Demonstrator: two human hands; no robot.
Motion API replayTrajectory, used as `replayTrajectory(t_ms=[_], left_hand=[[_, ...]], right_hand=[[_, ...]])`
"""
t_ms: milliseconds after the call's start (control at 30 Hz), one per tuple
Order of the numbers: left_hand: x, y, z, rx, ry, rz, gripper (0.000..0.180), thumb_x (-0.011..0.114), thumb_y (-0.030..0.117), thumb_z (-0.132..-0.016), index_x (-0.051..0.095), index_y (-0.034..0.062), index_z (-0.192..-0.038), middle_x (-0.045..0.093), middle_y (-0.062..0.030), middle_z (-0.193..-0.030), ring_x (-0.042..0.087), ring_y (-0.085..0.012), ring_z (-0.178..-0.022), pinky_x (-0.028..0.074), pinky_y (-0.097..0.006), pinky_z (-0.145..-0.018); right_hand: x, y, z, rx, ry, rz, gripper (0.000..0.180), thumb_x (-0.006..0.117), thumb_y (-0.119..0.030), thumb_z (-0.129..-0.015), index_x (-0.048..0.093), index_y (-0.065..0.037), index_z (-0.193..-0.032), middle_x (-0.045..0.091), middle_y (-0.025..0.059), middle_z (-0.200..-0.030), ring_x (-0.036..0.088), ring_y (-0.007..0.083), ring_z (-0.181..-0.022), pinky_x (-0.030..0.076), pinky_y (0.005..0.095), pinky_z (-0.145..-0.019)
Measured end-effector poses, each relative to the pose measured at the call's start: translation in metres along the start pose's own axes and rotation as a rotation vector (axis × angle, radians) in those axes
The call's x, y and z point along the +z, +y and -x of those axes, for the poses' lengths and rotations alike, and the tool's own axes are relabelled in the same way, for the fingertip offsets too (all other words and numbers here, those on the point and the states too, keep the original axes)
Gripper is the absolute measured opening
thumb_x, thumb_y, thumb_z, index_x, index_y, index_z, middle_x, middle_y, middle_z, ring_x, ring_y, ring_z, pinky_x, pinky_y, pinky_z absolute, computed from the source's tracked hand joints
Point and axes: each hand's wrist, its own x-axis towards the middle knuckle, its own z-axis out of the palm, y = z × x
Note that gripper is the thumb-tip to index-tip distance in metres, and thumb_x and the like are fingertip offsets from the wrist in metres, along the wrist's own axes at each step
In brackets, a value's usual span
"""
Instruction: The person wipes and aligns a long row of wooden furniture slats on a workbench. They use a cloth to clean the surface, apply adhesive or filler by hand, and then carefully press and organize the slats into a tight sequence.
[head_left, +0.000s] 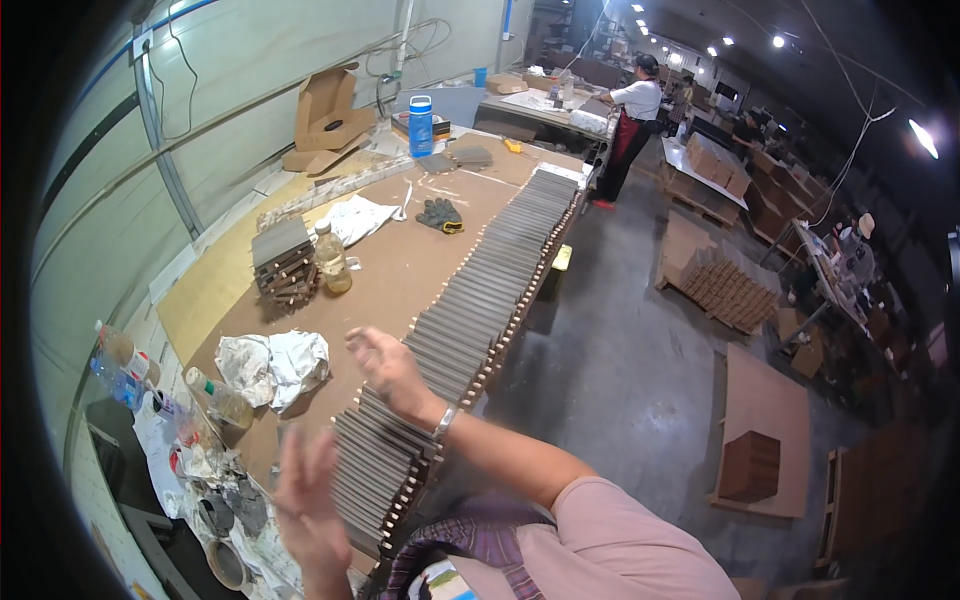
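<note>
Over slat row (480, 290), blurred hands (385, 370), grasp unclear

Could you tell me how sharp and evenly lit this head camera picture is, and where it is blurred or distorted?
In the head view, both hands are motion-blurred, the left hand most, the right hand less; the long row of grey slats stays fairly sharp. Fisheye distortion bends the workbench edge and wall lines, with a black rim at the corners. Ceiling lamps flare on the right, and the far hall lies dim.
</note>
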Motion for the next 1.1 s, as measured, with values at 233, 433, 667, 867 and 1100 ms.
replayTrajectory(t_ms=[233, 433, 667, 867, 1100], left_hand=[[0.017, -0.024, -0.035, 0.458, -0.261, -1.165, 0.046, 0.047, 0.038, -0.101, 0.065, 0.0023, -0.122, 0.063, -0.0169, -0.132, 0.054, -0.0396, -0.130, 0.025, -0.057, -0.118], [-0.051, -0.059, -0.034, 0.585, -0.139, -1.261, 0.044, 0.053, 0.031, -0.095, 0.065, 0.0017, -0.125, 0.068, -0.0138, -0.122, 0.057, -0.0336, -0.128, 0.022, -0.057, -0.119], [-0.126, -0.064, 0.045, 0.065, -0.018, -1.264, 0.061, 0.064, 0.001, -0.081, 0.050, -0.0049, -0.140, 0.065, -0.0172, -0.112, 0.058, -0.0366, -0.105, 0.041, -0.045, -0.100], [-0.183, -0.070, 0.129, -0.148, -0.055, -1.410, 0.063, 0.067, 0.004, -0.079, 0.049, -0.0036, -0.139, 0.060, -0.0192, -0.118, 0.055, -0.0366, -0.113, 0.036, -0.048, -0.106], [-0.179, -0.079, 0.135, -0.157, -0.076, -1.499, 0.061, 0.069, 0.012, -0.079, 0.051, -0.0013, -0.135, 0.060, -0.0165, -0.115, 0.053, -0.0353, -0.115, 0.023, -0.054, -0.115]], right_hand=[[0.060, -0.014, 0.065, 0.365, -0.344, -1.386, 0.051, 0.043, -0.047, -0.106, 0.051, -0.007, -0.135, 0.057, 0.0121, -0.136, 0.053, 0.0190, -0.124, 0.042, 0.0381, -0.105], [0.045, -0.038, 0.089, 0.524, -0.438, -1.108, 0.056, 0.047, -0.045, -0.105, 0.043, -0.008, -0.147, 0.056, 0.0084, -0.136, 0.052, 0.0141, -0.124, 0.043, 0.0310, -0.104], [-0.047, -0.024, 0.125, 0.295, -0.668, -0.260, 0.041, 0.058, -0.031, -0.100, 0.064, 0.004, -0.120, 0.071, 0.0140, -0.109, 0.066, 0.0219, -0.103, 0.052, 0.0359, -0.089], [-0.114, 0.019, 0.194, 0.331, -0.929, 0.503, 0.038, 0.062, -0.033, -0.095, 0.066, -0.003, -0.117, 0.070, 0.0217, -0.105, 0.066, 0.0396, -0.099, 0.052, 0.0474, -0.086], [-0.095, 0.022, 0.192, 0.194, -1.017, 0.500, 0.043, 0.063, -0.033, -0.094, 0.062, -0.002, -0.125, 0.068, 0.0211, -0.108, 0.063, 0.0390, -0.105, 0.050, 0.0477, -0.091]])
